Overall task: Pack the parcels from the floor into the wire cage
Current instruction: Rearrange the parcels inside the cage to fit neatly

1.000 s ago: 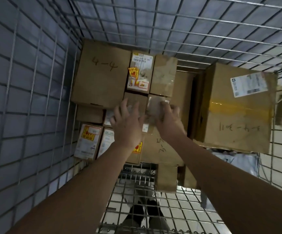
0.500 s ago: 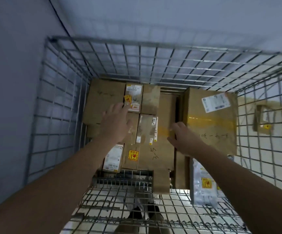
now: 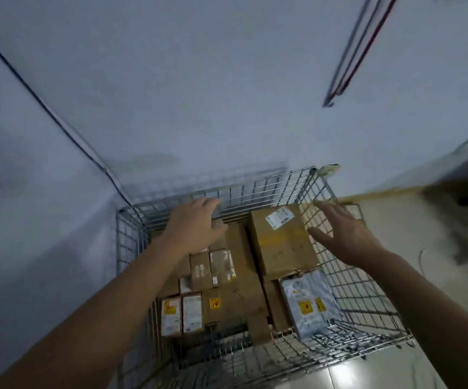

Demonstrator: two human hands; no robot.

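Note:
The wire cage (image 3: 255, 192) stands against a grey wall and holds several cardboard parcels. A big brown box (image 3: 283, 242) with a white label lies at the right. Small boxes (image 3: 202, 272) with yellow stickers fill the left, and a grey plastic mailer (image 3: 308, 303) lies at the front right. My left hand (image 3: 196, 223) hovers over the cage's back left with straight fingers and holds nothing. Above the right side, my right hand (image 3: 342, 234) is spread open and empty.
Grey walls (image 3: 227, 94) close in the cage behind and on the left, with a dark cable (image 3: 44, 108) running down the corner. Pale floor (image 3: 412, 248) lies to the right of the cage. Red and dark pipes (image 3: 353, 51) run along the wall at the top right.
Both hands have let go of the small box and risen out of the cage with open fingers. The view has pulled up and back, so the whole cage now shows.

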